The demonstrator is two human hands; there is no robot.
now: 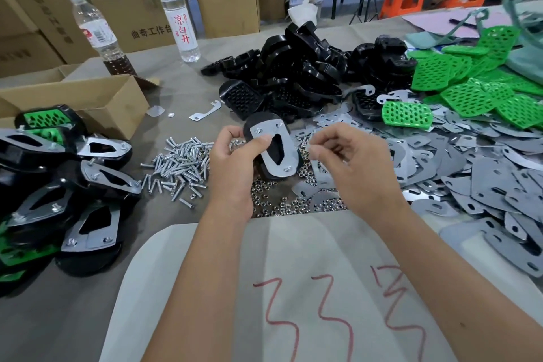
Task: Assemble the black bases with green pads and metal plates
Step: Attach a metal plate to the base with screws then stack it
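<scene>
My left hand (235,153) grips a black base (266,123) with a metal plate (274,153) laid on its upturned underside, held above the table. Just right of the plate, my right hand (349,156) has its fingertips pinched together near the plate's edge; what they pinch is too small to tell. Loose black bases (293,67) are heaped behind. Green pads (476,88) lie at the right. Flat metal plates (484,173) spread over the right side. Screws (179,164) and nuts (276,197) lie under my hands.
Finished assemblies (73,182) are stacked at the left beside an open cardboard box (88,97). Two bottles (179,17) stand at the back left, with cartons behind them. A white sheet with red marks (293,288) covers the near table edge.
</scene>
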